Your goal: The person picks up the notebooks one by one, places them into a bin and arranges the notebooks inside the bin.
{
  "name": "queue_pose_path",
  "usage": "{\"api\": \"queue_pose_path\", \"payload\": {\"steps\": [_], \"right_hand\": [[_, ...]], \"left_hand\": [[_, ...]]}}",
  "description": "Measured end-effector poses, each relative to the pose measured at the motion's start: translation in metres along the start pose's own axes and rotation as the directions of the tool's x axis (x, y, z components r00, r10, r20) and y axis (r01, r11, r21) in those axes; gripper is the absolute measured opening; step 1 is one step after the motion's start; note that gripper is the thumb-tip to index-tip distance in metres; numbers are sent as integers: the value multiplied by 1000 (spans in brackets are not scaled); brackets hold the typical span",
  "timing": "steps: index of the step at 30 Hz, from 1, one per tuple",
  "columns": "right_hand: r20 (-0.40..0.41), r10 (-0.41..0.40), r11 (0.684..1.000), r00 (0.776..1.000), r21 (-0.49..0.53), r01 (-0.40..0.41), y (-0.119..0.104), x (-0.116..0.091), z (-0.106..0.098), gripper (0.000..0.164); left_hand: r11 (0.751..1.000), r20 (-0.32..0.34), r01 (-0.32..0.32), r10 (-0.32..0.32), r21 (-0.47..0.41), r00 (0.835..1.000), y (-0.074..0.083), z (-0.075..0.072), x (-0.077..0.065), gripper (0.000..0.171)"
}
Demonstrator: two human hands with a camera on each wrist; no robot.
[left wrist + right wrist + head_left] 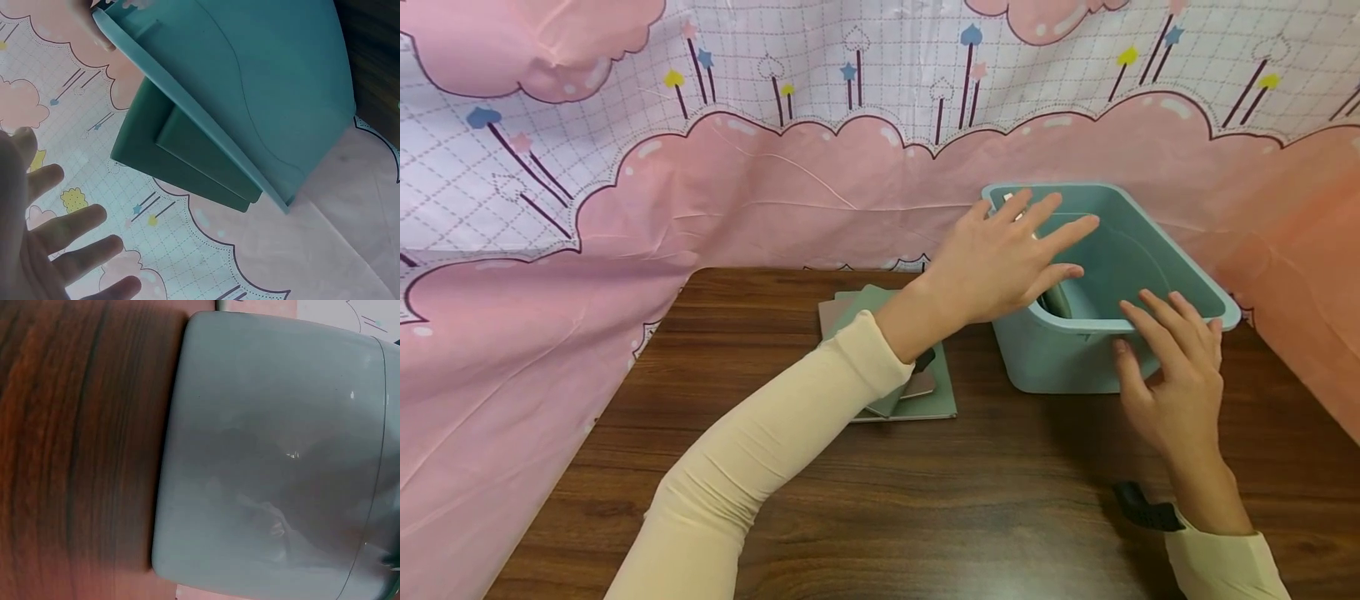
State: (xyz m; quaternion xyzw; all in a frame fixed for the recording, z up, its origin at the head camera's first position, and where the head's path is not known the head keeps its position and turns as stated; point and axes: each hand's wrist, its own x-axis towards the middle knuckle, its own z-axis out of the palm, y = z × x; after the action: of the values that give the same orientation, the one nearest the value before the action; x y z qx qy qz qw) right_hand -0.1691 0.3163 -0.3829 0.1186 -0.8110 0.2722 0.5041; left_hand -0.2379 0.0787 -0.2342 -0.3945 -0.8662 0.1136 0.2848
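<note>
A pale blue-green plastic bin [1157, 242] stands on the table. Over its left rim, my left hand [1000, 258] is held with fingers spread, gripping nothing. In the left wrist view that hand [69, 244] is apart from the bin, and dark green book-like things [200, 162] show beyond the rim. A dark green item [1056, 300] leans inside the bin, partly hidden by the left hand. My right hand [1180, 383] is at the front right rim, its fingers fairly straight above the edge and its thumb outside; firm contact is unclear.
Green and beige notebooks [943, 400] lie stacked on the brown wooden table [760, 333], left of the bin and partly behind my left forearm. A patterned pink and white cloth [805, 192] hangs behind. A small white thing [1009, 198] shows at the bin's back left corner.
</note>
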Motion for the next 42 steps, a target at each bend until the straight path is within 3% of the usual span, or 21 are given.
{"api": "queue_pose_path", "payload": {"steps": [8, 15, 24, 28, 42], "right_hand": [[12, 5, 1000, 1000, 3, -5, 0, 0, -1, 40], [28, 4, 1000, 1000, 9, -4, 3, 0, 0, 41], [34, 7, 1000, 999, 14, -7, 3, -1, -1, 42], [33, 10, 1000, 999, 15, -10, 1, -1, -1, 43], [27, 14, 1000, 1000, 14, -15, 1, -1, -2, 43]], "left_hand": [[1000, 14, 8, -8, -6, 1000, 0, 2, -3, 63], [999, -18, 31, -31, -6, 999, -1, 5, -7, 66], [990, 16, 99, -97, -100, 995, -7, 6, -11, 68], [981, 67, 129, -120, -142, 990, -11, 6, -12, 69], [947, 141, 195, -163, -256, 976, -23, 7, -25, 75]]}}
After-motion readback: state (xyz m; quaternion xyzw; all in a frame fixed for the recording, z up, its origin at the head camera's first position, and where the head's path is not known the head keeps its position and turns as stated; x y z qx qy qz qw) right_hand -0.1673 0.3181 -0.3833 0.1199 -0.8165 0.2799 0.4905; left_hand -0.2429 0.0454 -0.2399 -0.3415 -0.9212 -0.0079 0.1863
